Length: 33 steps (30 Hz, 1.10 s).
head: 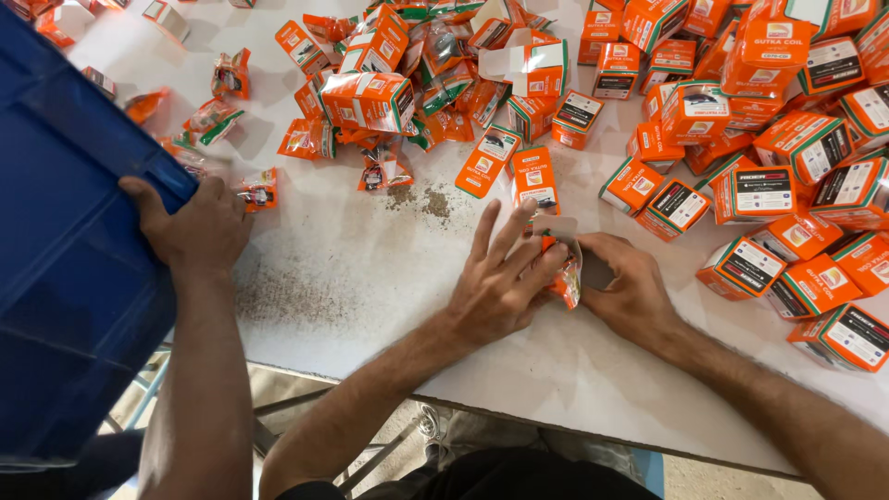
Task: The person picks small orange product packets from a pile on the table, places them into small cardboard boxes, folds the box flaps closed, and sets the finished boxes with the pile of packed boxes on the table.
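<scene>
The left hand (505,282) and right hand (630,287) together pinch 1 small orange box (567,268) with its flap open, low over the white bench (370,278). Another person's hand (199,222) grips a blue crate (65,241). Orange boxes (759,167) lie heaped beyond.

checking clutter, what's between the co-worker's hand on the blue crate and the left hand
Head view: mostly bare white table between the co-worker's hand and the left hand.

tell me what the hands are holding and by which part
Both hands, left hand and right hand, hold one small orange carton between them, gripping its sides near the open top flap.
</scene>
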Each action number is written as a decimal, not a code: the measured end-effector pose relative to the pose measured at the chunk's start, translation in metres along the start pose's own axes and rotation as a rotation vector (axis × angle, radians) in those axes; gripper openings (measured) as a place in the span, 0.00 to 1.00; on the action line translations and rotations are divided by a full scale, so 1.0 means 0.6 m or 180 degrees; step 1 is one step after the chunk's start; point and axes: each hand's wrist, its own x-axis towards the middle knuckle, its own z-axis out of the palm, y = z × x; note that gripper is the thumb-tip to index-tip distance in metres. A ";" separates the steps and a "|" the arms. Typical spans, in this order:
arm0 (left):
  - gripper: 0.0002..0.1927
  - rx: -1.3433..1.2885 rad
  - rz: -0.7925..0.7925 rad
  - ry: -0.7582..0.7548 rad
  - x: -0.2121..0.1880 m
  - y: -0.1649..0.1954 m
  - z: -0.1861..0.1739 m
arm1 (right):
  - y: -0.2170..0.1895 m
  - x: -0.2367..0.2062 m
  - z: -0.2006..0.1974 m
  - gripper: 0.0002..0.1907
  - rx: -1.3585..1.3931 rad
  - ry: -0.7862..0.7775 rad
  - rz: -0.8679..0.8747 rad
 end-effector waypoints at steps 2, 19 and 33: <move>0.22 -0.0086 -0.0283 0.0103 0.007 0.008 0.005 | -0.003 0.000 0.000 0.33 -0.0086 0.0009 -0.0084; 0.10 -0.2357 -0.2611 0.0153 0.029 -0.017 0.074 | -0.015 -0.009 0.005 0.32 -0.0172 -0.0053 0.0301; 0.10 -0.3822 -0.2985 -0.0645 0.019 -0.059 0.063 | -0.009 -0.004 0.003 0.26 -0.0784 -0.0251 -0.0294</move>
